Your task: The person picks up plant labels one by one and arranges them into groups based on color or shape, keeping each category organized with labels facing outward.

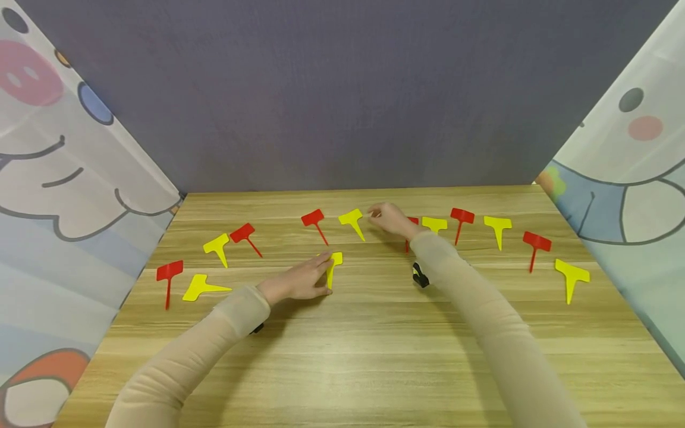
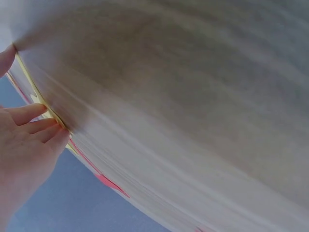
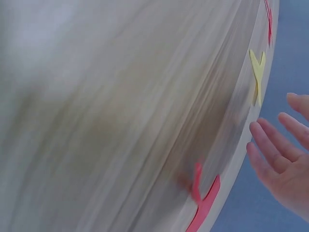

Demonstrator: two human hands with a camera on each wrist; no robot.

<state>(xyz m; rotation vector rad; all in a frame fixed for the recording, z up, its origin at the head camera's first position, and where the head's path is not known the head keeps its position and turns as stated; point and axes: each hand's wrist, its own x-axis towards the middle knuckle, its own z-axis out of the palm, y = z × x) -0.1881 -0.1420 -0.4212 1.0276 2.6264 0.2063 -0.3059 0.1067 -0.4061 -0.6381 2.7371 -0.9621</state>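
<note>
In the head view, my left hand (image 1: 305, 278) touches a yellow T-shaped plant label (image 1: 337, 259) lying on the table. Its fingers rest at the label's broad head and the thumb is at the pointed end, as the left wrist view also shows, with those fingers (image 2: 29, 116) nearly straight. My right hand (image 1: 392, 220) hovers over the back of the table, just right of another yellow plant label (image 1: 351, 217). Nothing is in it; the right wrist view shows its fingers (image 3: 270, 150) apart and relaxed. A red plant label (image 1: 313, 217) lies behind my left hand.
Several more red and yellow labels curve along the table (image 1: 342, 356), including a sideways yellow one (image 1: 198, 288) at left and a yellow one (image 1: 571, 272) at far right. My right arm partly covers a red label (image 1: 412, 220). A grey panel (image 1: 342, 107) stands behind.
</note>
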